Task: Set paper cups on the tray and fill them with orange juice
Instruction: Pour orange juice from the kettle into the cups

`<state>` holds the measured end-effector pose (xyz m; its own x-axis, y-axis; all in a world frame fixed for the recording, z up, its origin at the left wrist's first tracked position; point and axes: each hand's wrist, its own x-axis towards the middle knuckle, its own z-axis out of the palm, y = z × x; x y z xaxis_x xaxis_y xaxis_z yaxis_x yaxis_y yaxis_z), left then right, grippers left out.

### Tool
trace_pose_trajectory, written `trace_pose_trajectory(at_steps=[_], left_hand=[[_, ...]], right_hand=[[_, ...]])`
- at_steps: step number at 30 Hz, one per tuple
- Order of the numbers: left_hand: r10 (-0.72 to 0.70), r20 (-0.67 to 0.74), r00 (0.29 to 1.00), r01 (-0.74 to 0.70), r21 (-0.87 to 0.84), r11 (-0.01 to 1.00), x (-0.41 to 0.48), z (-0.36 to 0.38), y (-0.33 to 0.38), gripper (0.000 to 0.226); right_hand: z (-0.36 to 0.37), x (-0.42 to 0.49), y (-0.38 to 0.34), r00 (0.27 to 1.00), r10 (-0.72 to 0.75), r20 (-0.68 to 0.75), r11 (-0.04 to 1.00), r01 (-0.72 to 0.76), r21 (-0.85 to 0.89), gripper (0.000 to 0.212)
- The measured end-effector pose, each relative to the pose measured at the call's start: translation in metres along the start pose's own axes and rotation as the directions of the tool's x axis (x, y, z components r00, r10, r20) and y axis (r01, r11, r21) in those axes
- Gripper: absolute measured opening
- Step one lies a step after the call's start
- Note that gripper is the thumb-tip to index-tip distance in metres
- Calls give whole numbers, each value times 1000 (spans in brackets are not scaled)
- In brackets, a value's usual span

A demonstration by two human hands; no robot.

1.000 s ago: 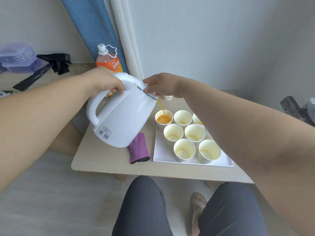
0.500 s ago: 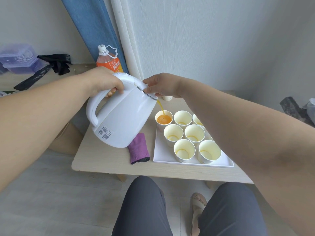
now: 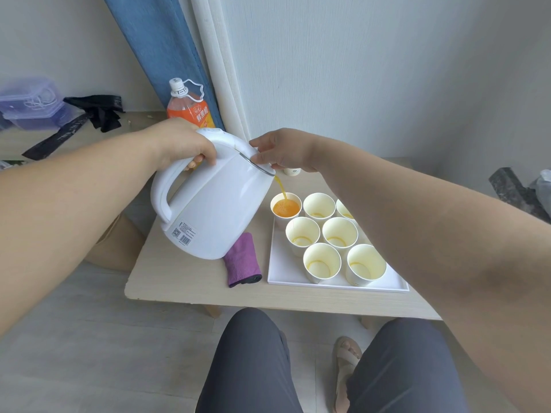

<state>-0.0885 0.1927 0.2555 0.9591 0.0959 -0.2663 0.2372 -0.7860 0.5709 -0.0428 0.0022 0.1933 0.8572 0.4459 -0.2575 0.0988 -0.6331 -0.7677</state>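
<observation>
My left hand (image 3: 182,144) grips the handle of a white kettle-shaped jug (image 3: 214,210), tilted to the right over the table. My right hand (image 3: 283,150) holds the jug's lid edge near the spout, fingers curled on it. A thin orange stream falls from the spout into the far-left paper cup (image 3: 285,208), which is nearly full of juice. Several other paper cups (image 3: 340,234) stand on the white tray (image 3: 280,272), each with only a trace of orange at the bottom. My right forearm hides part of the far-right cup.
A folded purple cloth (image 3: 241,260) lies on the low wooden table (image 3: 185,281) left of the tray. An orange juice bottle (image 3: 186,110) stands behind the jug by a blue curtain. A small white object (image 3: 292,172) sits behind my right hand. My knees are below the table edge.
The juice level in the far-left cup has risen slightly as pouring continues. Hands and jug have barely moved.
</observation>
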Motion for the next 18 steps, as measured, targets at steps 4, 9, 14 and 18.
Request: trace_pose_trajectory(at_steps=[4,9,14,18], left_hand=[[-5,2,1000,5,-2,1000,2,3,-1,24],[-8,16,1000,8,-7,1000,7,8,-4,26],[-16,22,1000,16,7,1000,14,17,-9,27],[-31,37,999,31,1,1000,20,26,-14,29]], right_hand=[[1,-1,3,1000,6,-2,1000,-6,26,57],[4,-1,8,1000,13,-5,999,-13,43,55],[8,0,15,999,43,7,996,-44,73,59],[12,1,21,998,63,15,996,-64,66,59]])
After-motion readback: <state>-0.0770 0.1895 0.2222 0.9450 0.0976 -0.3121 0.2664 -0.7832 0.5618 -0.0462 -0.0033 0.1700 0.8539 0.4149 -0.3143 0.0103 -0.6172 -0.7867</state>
